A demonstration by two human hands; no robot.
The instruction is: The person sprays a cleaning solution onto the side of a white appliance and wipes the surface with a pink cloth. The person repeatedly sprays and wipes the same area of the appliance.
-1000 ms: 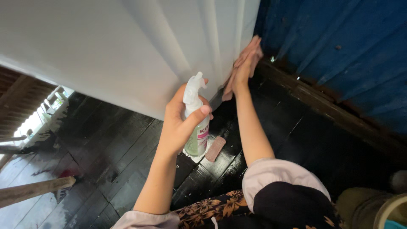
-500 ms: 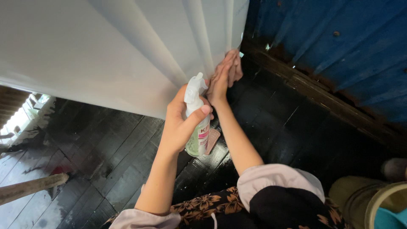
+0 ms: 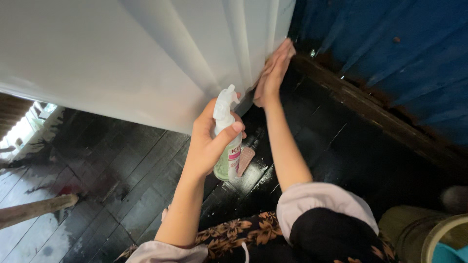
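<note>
At frame centre, the left hand [image 3: 207,146] grips a spray bottle [image 3: 227,134]; upper centre, the right hand [image 3: 272,73], fingers together, presses a cloth flat on the white panel [image 3: 122,58]: firm, even strokes suit best

Translucent plastic spray bottle [image 3: 228,146], smooth glossy white panel [image 3: 122,53], wet-shiny black wooden floorboards [image 3: 136,165]

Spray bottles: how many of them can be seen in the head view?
1. The spray bottle is gripped in the left hand, below the white surface. Others may be hidden behind it.
</note>
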